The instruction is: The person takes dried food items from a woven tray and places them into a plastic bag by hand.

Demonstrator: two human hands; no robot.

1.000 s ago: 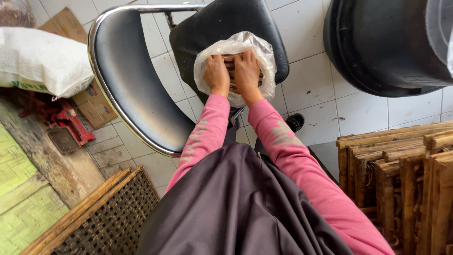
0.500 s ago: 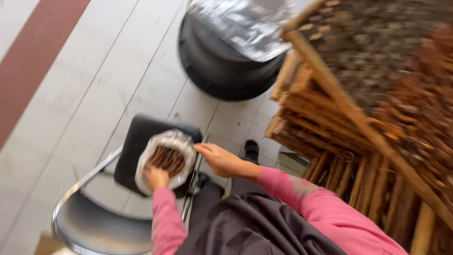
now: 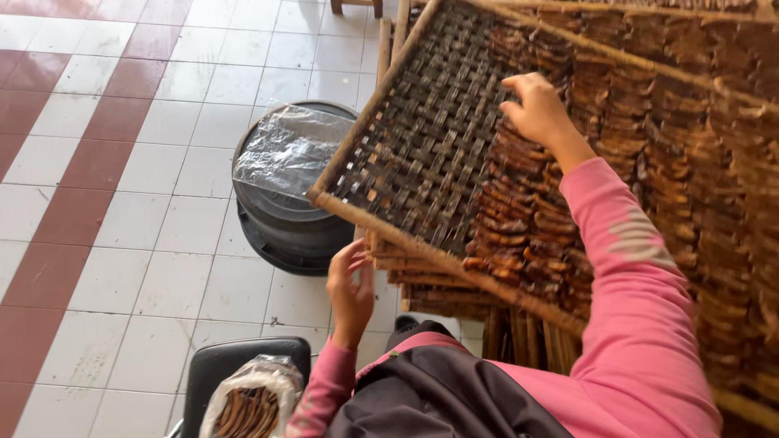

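A big woven bamboo tray (image 3: 422,154) tilts in front of me, its right part covered with rows of brown dried strips (image 3: 527,235). My right hand (image 3: 537,109) reaches over the tray and rests on the upper strips, fingers curled down onto them. My left hand (image 3: 350,288) is lower, fingers spread, beside the tray's wooden front rim and the stacked trays (image 3: 430,284) beneath it. A clear plastic bag of the same brown strips (image 3: 250,404) lies on a black chair seat (image 3: 235,365) at the bottom left.
A black round tub (image 3: 284,219) with a crumpled clear plastic sheet (image 3: 292,150) on top stands on the white and red tiled floor (image 3: 122,203). A dark apron (image 3: 438,397) covers my lap. More filled trays (image 3: 730,162) fill the right side.
My view swung up from the chair to the trays. My right hand left the bag and went up onto the strips on the tray; my left hand let go of the bag and rose to the tray's rim.
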